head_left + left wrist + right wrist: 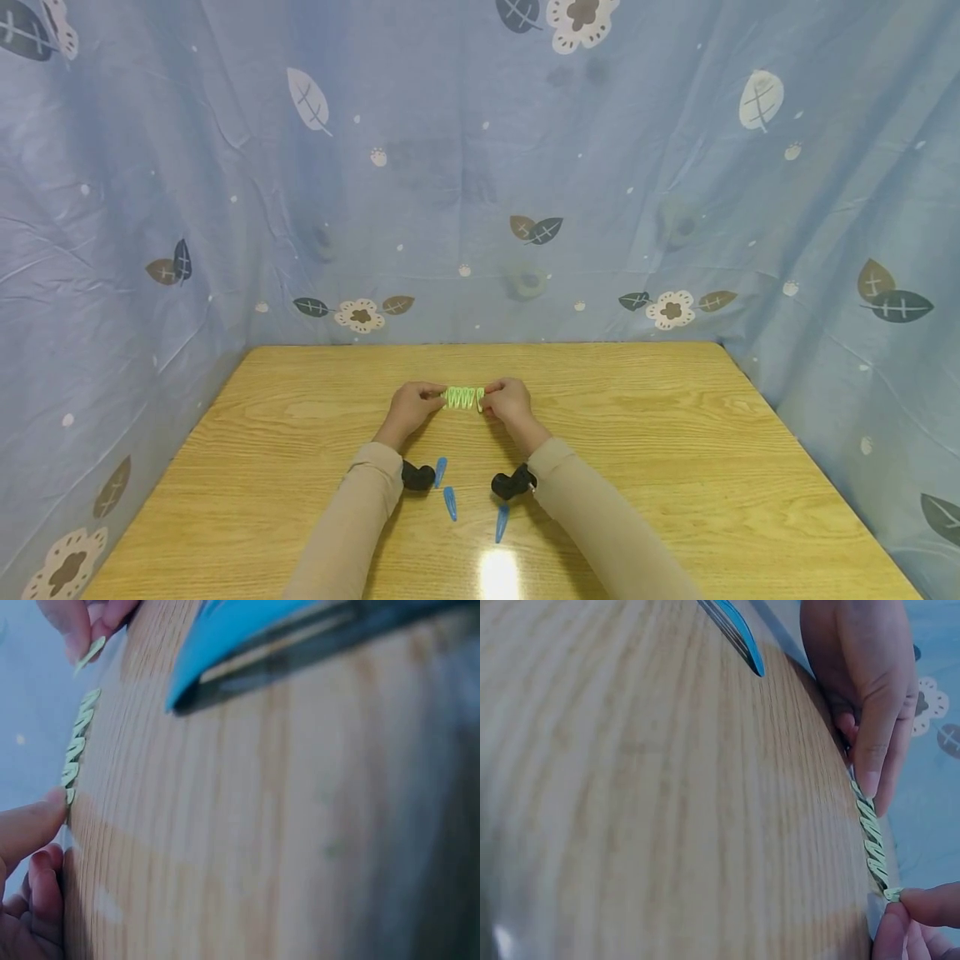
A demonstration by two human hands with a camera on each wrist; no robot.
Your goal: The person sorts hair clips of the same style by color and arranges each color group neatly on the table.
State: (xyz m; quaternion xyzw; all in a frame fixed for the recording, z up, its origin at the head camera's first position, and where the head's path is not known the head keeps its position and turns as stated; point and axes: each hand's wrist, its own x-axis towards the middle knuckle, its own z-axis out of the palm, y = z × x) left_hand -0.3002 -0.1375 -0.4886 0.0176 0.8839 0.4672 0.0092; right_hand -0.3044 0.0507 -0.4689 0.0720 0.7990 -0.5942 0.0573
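Currently, closest to the wearer, two beige sleeves (left sleeve (341, 525), right sleeve (611, 529)) reach forward over the wood-grain table (660, 442), with a bright glare patch (498, 575) between them. Slightly farther, same gap: first blue hair clip (502, 523), lying near the right sleeve; second blue hair clip (450, 503), left of it; third blue hair clip (440, 472), just beside a black wrist device (417, 476) at the left forearm. A matching black device (513, 483) sits at the right forearm.

Beyond these, both hands are at work on the far part of the table. Left hand (411, 405): thumb and finger pinch the left end of a row of green hair clips (460, 397), set side by side. Right hand (512, 402): thumb and fingers grip a single green hair clip (481, 395), narrow gap between it and the row's right end. Whether the row rests on the tabletop or is raised slightly: cannot tell.

Farthest: blue curtain (450, 125), printed with leaves and flowers, behind the table's back edge.
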